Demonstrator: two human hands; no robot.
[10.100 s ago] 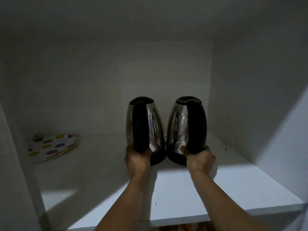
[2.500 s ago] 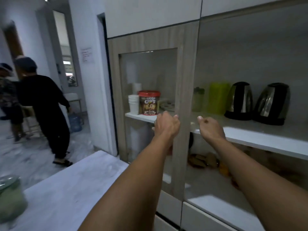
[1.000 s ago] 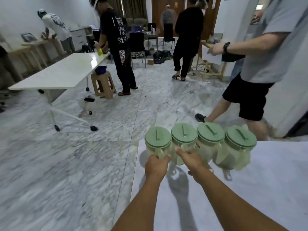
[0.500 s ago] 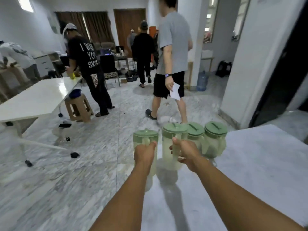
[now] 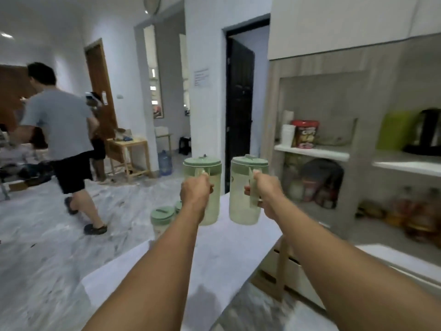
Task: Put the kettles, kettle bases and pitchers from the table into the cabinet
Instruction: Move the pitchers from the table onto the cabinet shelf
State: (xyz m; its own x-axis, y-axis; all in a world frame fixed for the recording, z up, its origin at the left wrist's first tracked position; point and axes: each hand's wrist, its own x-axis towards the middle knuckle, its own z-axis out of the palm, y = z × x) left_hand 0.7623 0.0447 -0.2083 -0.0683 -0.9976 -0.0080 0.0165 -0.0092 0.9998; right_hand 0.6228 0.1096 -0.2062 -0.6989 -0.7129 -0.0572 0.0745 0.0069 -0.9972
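Pitchers, translucent green plastic cylinders: left hand (image 5: 196,190) fisted round one handle, right hand (image 5: 265,190) round other.

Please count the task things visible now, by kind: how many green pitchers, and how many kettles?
Green pitchers: 4, namely left-hand pitcher, right-hand pitcher, and two on the table, nearer pitcher and farther pitcher.
Kettles: 1, the kettle on the cabinet shelf.
Total: 5
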